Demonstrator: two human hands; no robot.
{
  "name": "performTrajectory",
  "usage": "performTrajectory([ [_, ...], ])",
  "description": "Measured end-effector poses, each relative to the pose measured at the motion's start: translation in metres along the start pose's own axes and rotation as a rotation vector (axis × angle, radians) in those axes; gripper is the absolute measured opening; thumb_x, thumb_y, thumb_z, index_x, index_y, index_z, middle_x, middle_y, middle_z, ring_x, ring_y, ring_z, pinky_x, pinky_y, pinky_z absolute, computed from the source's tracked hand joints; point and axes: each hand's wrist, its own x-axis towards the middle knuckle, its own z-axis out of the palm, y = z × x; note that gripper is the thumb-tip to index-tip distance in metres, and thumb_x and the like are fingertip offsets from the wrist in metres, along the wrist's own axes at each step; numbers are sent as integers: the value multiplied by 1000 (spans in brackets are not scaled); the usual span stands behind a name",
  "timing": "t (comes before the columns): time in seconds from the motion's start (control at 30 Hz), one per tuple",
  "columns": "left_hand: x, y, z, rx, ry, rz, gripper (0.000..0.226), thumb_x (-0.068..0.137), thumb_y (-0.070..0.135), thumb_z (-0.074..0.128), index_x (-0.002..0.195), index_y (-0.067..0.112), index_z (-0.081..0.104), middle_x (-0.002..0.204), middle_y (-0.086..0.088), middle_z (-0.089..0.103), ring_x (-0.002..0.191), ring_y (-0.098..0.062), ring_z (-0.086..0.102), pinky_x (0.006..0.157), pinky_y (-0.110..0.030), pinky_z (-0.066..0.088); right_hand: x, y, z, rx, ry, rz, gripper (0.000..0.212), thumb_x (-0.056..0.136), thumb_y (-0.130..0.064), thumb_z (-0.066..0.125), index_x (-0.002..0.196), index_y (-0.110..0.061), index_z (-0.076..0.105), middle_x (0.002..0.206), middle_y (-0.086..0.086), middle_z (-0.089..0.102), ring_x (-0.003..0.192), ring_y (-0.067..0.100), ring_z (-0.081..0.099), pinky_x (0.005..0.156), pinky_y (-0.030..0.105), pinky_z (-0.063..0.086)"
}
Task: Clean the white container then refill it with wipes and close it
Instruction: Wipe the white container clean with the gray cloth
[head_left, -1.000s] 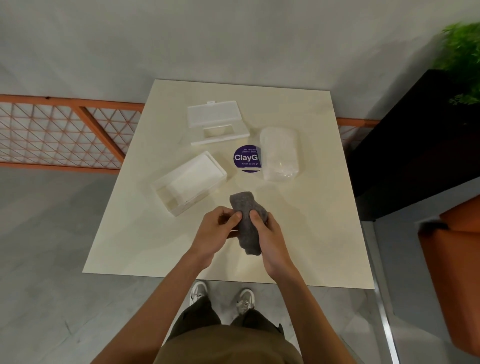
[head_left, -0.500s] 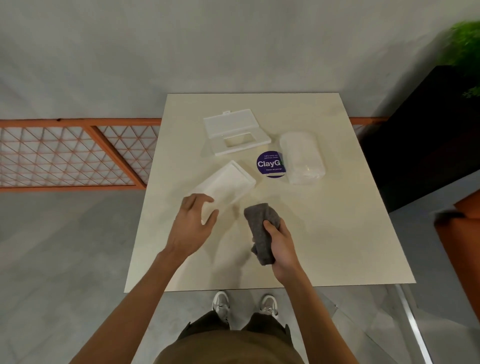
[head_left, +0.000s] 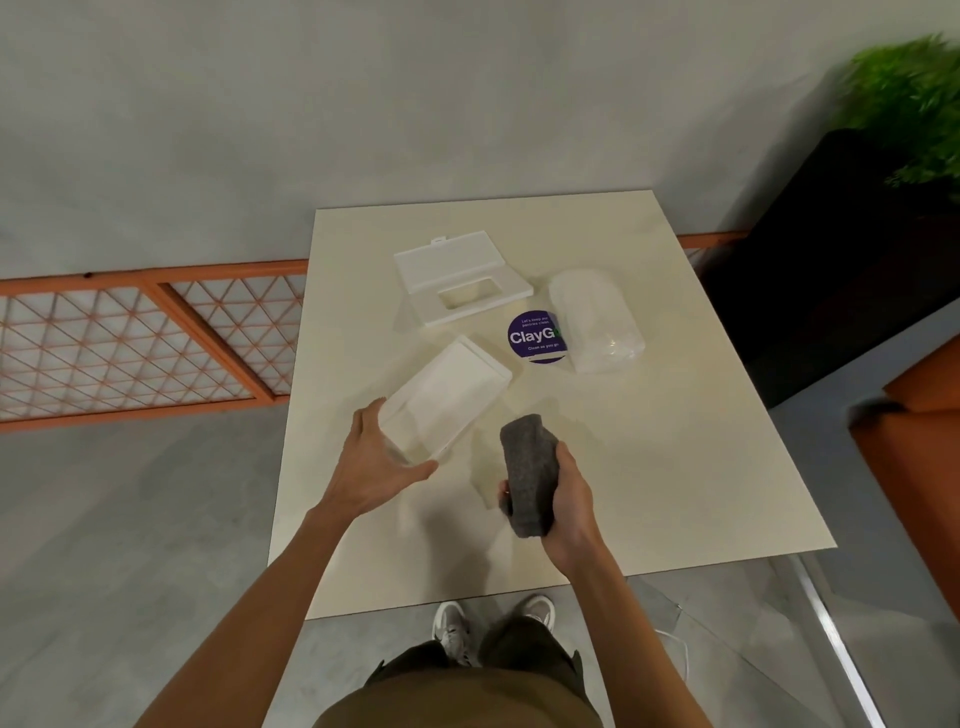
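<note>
Clasped the near end of the white container (head_left: 449, 397) between spread left fingers (head_left: 363, 421) and thumb of the left hand (head_left: 382, 467). Wrapped right fingers (head_left: 503, 494) round a folded grey cloth (head_left: 530, 467), right hand (head_left: 569, 499) just beside the container. Had the lid (head_left: 462, 275) and wipes pack (head_left: 597, 319) lying farther back on the counter (head_left: 649, 467), a purple sticker (head_left: 535, 338) between them.

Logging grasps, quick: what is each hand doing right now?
Left hand: grips the near end of the white container.
Right hand: grips the grey cloth.
</note>
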Motion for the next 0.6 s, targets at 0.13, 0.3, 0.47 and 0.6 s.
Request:
performTrajectory([
  [0.13, 3, -1, -4, -58, 47, -13, 120, 54, 60, 97, 153, 24, 39, 145, 3, 49, 128, -22, 53, 108, -40, 51, 1, -4, 5, -23, 12, -9, 39, 112, -43, 53, 134, -12, 65, 105, 21, 72, 77, 32, 70, 75, 48, 60],
  [0.3, 5, 5, -9, -203, 70, -33, 101, 54, 64, 97, 138, 28, 52, 128, 11, 61, 114, -12, 63, 94, -31, 57, -4, -12, 7, -50, -63, -121, 36, 112, -40, 55, 137, -18, 67, 119, 20, 72, 88, 32, 72, 81, 48, 62],
  [0.47, -1, 17, -16, -425, 35, -85, 85, 66, 55, 96, 136, 27, 57, 115, 10, 70, 105, -11, 67, 84, -26, 53, -14, -24, 12, -128, -85, -240, 31, 112, -37, 55, 138, -23, 66, 126, 18, 75, 100, 31, 76, 87, 48, 63],
  [0.6, -6, 19, -27, -572, 11, -90, 99, 58, 70, 88, 142, 25, 60, 117, 0, 73, 109, -19, 68, 96, -33, 55, -23, -34, 15, -159, -111, -292, 21, 114, -25, 53, 131, -18, 64, 127, 19, 74, 101, 29, 77, 78, 47, 58],
])
